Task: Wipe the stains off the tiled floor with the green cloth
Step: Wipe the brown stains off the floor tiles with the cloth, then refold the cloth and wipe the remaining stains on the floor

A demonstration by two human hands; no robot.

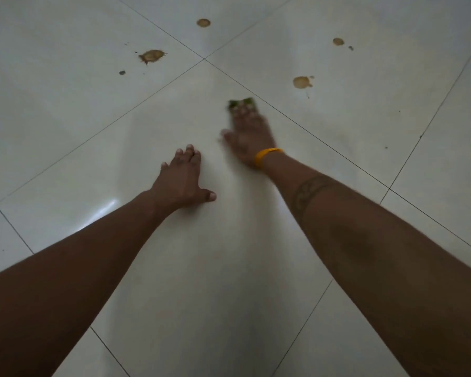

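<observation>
My right hand (249,140) lies flat and blurred on the white tiled floor (65,104), pressing the green cloth (241,103), of which only the far edge shows past my fingertips. A yellow band circles that wrist. My left hand (182,180) rests palm down on the same tile, fingers spread, holding nothing. Brown stains lie farther away: one (301,82) just right of the cloth, one (151,56) at the far left, one (203,22) at the top, one (338,41) at the far right.
Dark grout lines cross near the cloth at a tile corner (204,59). Small dark specks (122,72) dot the floor near the left stain. Glossy tiles stretch all around with a light glare near my left forearm.
</observation>
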